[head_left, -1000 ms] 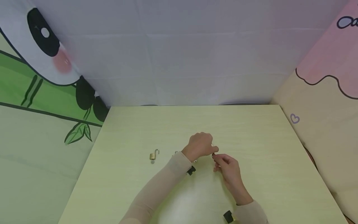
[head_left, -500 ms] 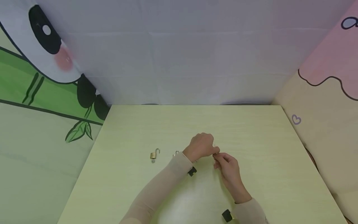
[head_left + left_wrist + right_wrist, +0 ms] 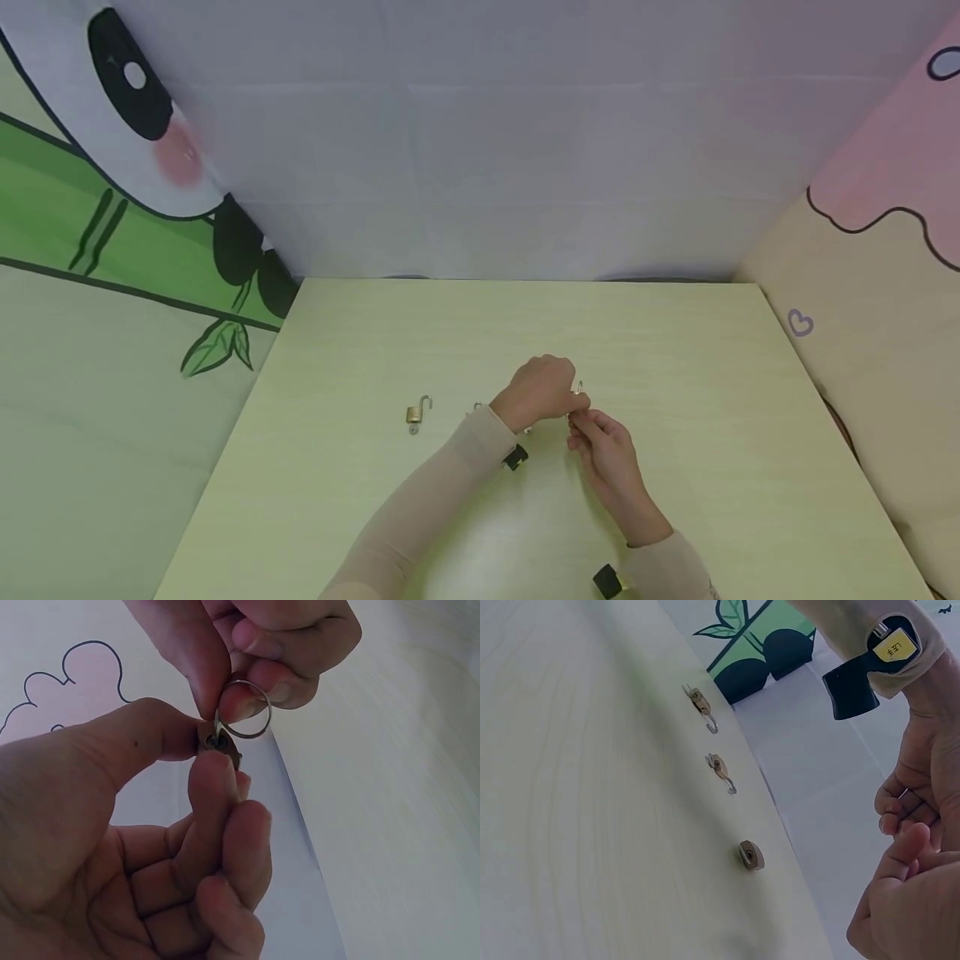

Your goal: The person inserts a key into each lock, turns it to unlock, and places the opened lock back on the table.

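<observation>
My left hand (image 3: 536, 392) pinches a small brass padlock (image 3: 208, 735) between thumb and index finger, above the table. From the right, my right hand (image 3: 613, 467) meets it, thumb and fingers pinching a key at the lock's bottom end. The key is mostly hidden by the fingertips; its wire ring (image 3: 269, 712) shows in the left wrist view. Past my left hand, a bit of the lock's metal shackle (image 3: 581, 385) sticks out in the head view. The rest of the lock lies behind the fingers.
On the table (image 3: 420, 517) to the left lies a brass padlock (image 3: 414, 414) with its shackle open and a key in it. A second open padlock (image 3: 718, 766) and another padlock (image 3: 751, 856) lie in a row, largely covered by my left forearm in the head view.
The shackle beyond my left hand now shows as an upright hook rather than a faint loop. My right hand has shifted slightly left and turned a little at the key. My left hand stays nearly still.
</observation>
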A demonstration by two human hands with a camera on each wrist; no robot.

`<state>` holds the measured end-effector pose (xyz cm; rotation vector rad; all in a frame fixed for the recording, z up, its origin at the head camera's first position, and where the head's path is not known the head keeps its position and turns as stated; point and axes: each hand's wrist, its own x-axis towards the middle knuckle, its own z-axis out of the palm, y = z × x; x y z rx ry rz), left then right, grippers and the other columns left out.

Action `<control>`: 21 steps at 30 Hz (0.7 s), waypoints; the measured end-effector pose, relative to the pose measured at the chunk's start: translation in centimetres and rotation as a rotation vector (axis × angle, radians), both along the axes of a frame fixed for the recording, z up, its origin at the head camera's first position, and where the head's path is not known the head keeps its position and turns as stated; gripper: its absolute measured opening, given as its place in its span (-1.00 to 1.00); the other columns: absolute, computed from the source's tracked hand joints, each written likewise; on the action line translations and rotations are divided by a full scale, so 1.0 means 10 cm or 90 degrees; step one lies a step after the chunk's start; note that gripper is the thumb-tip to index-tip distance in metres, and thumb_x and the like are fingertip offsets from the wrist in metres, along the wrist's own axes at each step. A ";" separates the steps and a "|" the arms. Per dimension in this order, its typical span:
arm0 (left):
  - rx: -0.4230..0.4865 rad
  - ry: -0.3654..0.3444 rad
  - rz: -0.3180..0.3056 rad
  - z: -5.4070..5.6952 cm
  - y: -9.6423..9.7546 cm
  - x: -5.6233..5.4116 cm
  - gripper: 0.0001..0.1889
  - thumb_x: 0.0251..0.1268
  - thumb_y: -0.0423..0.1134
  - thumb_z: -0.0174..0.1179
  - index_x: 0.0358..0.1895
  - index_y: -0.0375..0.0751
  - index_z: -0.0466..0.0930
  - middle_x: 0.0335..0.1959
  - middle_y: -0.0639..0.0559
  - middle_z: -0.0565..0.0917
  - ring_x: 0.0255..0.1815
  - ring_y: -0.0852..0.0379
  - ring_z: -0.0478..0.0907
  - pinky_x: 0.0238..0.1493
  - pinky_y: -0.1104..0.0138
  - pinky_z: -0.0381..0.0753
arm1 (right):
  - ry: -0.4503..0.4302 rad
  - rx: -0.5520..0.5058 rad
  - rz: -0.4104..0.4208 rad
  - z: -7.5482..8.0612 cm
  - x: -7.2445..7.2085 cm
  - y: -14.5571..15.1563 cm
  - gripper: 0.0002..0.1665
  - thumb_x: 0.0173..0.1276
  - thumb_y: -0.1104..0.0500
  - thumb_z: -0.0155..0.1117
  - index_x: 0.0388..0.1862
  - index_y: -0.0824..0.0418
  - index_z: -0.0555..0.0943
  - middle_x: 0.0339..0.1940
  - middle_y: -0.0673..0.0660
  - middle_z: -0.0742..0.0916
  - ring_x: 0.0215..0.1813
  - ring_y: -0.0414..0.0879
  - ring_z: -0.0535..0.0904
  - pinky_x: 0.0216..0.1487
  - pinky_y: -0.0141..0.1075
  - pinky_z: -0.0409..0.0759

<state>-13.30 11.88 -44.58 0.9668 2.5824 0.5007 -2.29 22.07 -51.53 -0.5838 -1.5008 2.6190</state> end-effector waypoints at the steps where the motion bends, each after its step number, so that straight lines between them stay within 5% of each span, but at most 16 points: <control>1: -0.001 0.000 0.001 0.00 0.00 0.00 -0.54 0.19 -0.14 0.24 -0.74 -0.04 0.18 -0.81 0.20 0.07 -0.79 0.30 -0.04 -0.72 0.45 -0.02 | 0.000 -0.006 -0.001 0.00 0.00 0.00 -0.85 0.52 0.36 0.11 -0.21 0.48 0.54 -0.19 0.23 0.58 -0.27 -0.10 0.47 -0.31 -0.40 0.53; 13: -0.040 0.027 0.003 0.01 0.01 0.00 -0.51 0.22 -0.03 0.28 -0.72 -0.04 0.21 -0.79 0.19 0.05 -0.75 0.28 -0.03 -0.70 0.42 -0.02 | -0.011 0.052 0.021 -0.06 0.05 0.05 -0.76 0.50 0.33 0.16 -0.10 0.58 0.55 -0.29 0.15 0.60 -0.38 -0.16 0.50 -0.34 -0.41 0.54; 17: -0.047 0.027 0.007 0.00 0.02 0.00 -0.52 0.22 -0.01 0.27 -0.72 -0.05 0.24 -0.80 0.19 0.08 -0.76 0.27 0.00 -0.71 0.42 0.01 | -0.035 0.125 0.029 -0.09 0.08 0.11 -0.74 0.47 0.30 0.22 -0.09 0.55 0.58 -0.27 0.18 0.63 -0.35 -0.13 0.54 -0.29 -0.36 0.59; 21: -0.051 0.023 0.003 -0.02 0.04 0.00 -0.51 0.24 0.00 0.27 -0.73 -0.04 0.24 -0.81 0.20 0.07 -0.76 0.27 0.00 -0.72 0.41 0.01 | -0.022 0.267 0.055 -0.10 0.13 0.24 -0.71 0.44 0.25 0.28 -0.08 0.52 0.59 -0.24 0.34 0.63 -0.34 -0.02 0.58 -0.27 -0.28 0.62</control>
